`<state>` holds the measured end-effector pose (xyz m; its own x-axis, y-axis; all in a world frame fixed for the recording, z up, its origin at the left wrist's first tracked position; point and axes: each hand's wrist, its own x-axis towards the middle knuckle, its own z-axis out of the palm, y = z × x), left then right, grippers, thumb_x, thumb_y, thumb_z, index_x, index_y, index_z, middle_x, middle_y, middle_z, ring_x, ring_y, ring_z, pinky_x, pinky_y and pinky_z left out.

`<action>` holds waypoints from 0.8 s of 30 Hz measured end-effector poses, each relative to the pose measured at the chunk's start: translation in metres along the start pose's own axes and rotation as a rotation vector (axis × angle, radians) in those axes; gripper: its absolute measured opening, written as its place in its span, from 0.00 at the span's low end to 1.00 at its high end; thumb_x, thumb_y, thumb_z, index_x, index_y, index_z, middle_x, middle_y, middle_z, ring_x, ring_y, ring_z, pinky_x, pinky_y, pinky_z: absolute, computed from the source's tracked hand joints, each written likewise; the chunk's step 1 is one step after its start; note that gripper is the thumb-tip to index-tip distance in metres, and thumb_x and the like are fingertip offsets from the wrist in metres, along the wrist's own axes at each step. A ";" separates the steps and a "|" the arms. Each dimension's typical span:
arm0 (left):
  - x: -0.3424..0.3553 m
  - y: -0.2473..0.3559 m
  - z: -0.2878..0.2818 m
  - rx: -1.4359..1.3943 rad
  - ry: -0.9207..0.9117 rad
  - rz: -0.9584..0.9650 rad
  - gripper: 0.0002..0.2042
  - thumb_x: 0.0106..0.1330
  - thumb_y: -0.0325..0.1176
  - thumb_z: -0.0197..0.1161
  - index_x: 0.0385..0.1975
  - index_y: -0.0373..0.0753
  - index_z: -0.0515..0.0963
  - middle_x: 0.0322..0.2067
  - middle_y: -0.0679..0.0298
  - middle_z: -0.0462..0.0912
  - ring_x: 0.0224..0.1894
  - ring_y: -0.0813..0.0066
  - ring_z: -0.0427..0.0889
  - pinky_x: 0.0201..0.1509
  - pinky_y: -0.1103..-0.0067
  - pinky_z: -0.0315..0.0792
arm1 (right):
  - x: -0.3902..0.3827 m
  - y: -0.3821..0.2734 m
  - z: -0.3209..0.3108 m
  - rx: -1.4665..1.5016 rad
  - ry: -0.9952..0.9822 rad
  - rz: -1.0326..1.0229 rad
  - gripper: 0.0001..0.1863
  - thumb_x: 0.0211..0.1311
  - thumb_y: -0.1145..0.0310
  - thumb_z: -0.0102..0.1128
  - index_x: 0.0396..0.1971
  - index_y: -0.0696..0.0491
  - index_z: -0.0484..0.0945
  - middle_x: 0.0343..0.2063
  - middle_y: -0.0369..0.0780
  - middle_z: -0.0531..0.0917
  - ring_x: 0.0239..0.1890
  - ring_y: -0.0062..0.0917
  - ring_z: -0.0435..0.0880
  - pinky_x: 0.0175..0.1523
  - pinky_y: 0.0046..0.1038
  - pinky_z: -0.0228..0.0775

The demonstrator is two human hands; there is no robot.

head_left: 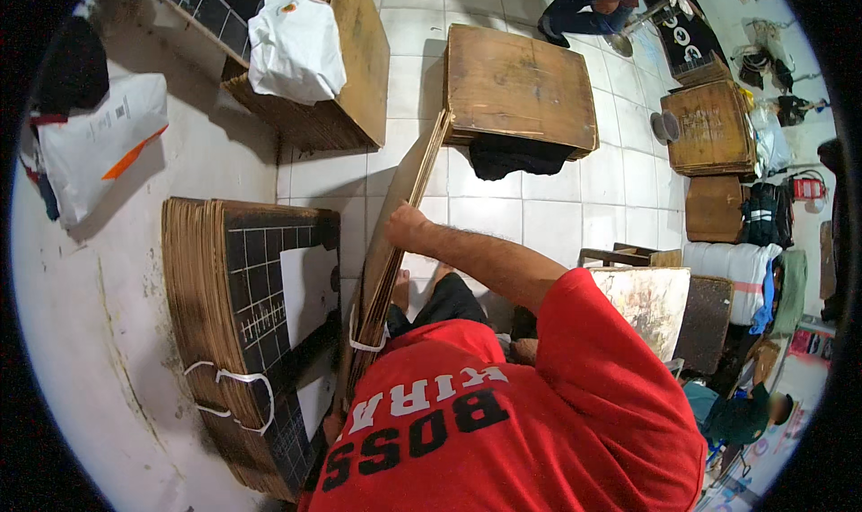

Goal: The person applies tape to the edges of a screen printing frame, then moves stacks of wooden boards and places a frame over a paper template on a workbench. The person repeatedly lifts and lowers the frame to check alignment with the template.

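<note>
Several thin wooden boards (395, 209) stand on edge in front of me, tilted, with a white cord loop (368, 343) on their near part. My right hand (407, 227) is closed around the upper edges of these boards, about midway along them. Only a bit of my left hand (333, 425) shows, low down at the near end of the boards; its fingers are hidden. Beside the boards, to the left, a thick stack of similar boards (193, 288) stands on edge near the wall, its front face black with a white grid. A white cord (235, 377) hangs on that stack.
A low wooden block of stacked boards (521, 86) stands ahead, with black cloth (516, 157) at its near side. Another board stack (364, 63) bears a white bag (296, 45). A person (602, 5) sits at the far right; another person (732, 413) is at lower right.
</note>
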<state>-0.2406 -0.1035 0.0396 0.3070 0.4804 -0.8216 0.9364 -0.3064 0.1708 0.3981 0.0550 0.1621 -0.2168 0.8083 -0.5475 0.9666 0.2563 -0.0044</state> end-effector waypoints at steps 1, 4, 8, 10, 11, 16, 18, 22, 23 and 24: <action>-0.001 0.008 -0.008 0.003 -0.001 0.003 0.22 0.63 0.41 0.60 0.58 0.45 0.76 0.34 0.43 0.84 0.34 0.40 0.84 0.38 0.48 0.76 | -0.001 0.001 0.001 0.012 0.004 0.002 0.10 0.63 0.61 0.61 0.39 0.45 0.89 0.40 0.35 0.89 0.48 0.31 0.87 0.57 0.43 0.74; -0.004 0.039 -0.030 0.020 0.009 0.013 0.23 0.62 0.41 0.61 0.58 0.45 0.76 0.35 0.43 0.84 0.35 0.40 0.83 0.39 0.48 0.76 | -0.013 0.010 0.008 0.067 -0.029 -0.002 0.10 0.65 0.61 0.61 0.41 0.43 0.89 0.40 0.35 0.89 0.46 0.33 0.87 0.48 0.40 0.73; -0.008 0.084 -0.050 0.047 0.021 0.020 0.23 0.61 0.39 0.62 0.58 0.44 0.76 0.35 0.43 0.84 0.36 0.40 0.83 0.40 0.49 0.76 | -0.051 0.032 0.033 0.090 0.002 0.005 0.10 0.64 0.62 0.63 0.41 0.44 0.89 0.40 0.35 0.89 0.48 0.34 0.86 0.49 0.42 0.76; -0.010 0.108 -0.061 0.068 0.026 0.025 0.24 0.61 0.39 0.62 0.59 0.44 0.76 0.36 0.43 0.84 0.36 0.40 0.83 0.41 0.49 0.76 | -0.079 0.049 0.052 0.088 0.011 0.019 0.10 0.63 0.62 0.64 0.40 0.44 0.89 0.41 0.35 0.89 0.49 0.34 0.86 0.50 0.43 0.77; -0.011 0.122 -0.067 0.077 0.031 0.027 0.24 0.61 0.39 0.62 0.59 0.44 0.76 0.36 0.43 0.84 0.37 0.40 0.83 0.41 0.49 0.76 | -0.093 0.057 0.061 0.115 -0.007 0.042 0.09 0.63 0.62 0.63 0.40 0.45 0.89 0.42 0.36 0.89 0.50 0.34 0.86 0.50 0.44 0.78; -0.009 0.199 -0.102 0.151 0.023 0.085 0.25 0.60 0.37 0.63 0.59 0.44 0.76 0.37 0.43 0.84 0.38 0.40 0.83 0.43 0.50 0.77 | -0.176 0.100 0.106 0.219 -0.139 0.152 0.11 0.64 0.62 0.61 0.40 0.45 0.89 0.46 0.36 0.88 0.52 0.35 0.85 0.54 0.48 0.77; -0.006 0.230 -0.116 0.181 0.023 0.112 0.25 0.59 0.37 0.63 0.59 0.43 0.75 0.37 0.43 0.84 0.38 0.39 0.83 0.43 0.50 0.77 | -0.218 0.114 0.127 0.233 -0.135 0.190 0.11 0.65 0.61 0.59 0.41 0.44 0.89 0.45 0.36 0.88 0.51 0.34 0.86 0.54 0.49 0.76; 0.004 0.286 -0.144 0.253 0.012 0.176 0.26 0.58 0.36 0.64 0.60 0.43 0.75 0.37 0.42 0.84 0.39 0.39 0.83 0.45 0.50 0.77 | -0.285 0.134 0.164 0.262 -0.133 0.283 0.12 0.66 0.61 0.57 0.44 0.42 0.88 0.44 0.34 0.88 0.51 0.33 0.86 0.54 0.48 0.75; 0.008 0.300 -0.150 0.273 0.009 0.195 0.26 0.58 0.35 0.64 0.60 0.43 0.75 0.38 0.42 0.84 0.40 0.39 0.83 0.45 0.51 0.77 | -0.296 0.140 0.172 0.279 -0.119 0.316 0.12 0.66 0.61 0.57 0.43 0.42 0.88 0.44 0.34 0.88 0.50 0.32 0.86 0.54 0.48 0.75; 0.012 0.313 -0.157 0.294 0.004 0.209 0.26 0.58 0.35 0.65 0.60 0.43 0.75 0.38 0.42 0.84 0.40 0.39 0.83 0.45 0.51 0.77 | -0.308 0.145 0.182 0.283 -0.118 0.335 0.12 0.66 0.61 0.57 0.42 0.42 0.88 0.43 0.35 0.88 0.50 0.32 0.86 0.53 0.47 0.75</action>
<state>0.0826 -0.0650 0.1683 0.4878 0.3858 -0.7830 0.7647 -0.6214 0.1703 0.6304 -0.2534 0.1782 0.1159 0.7517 -0.6493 0.9837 -0.1774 -0.0298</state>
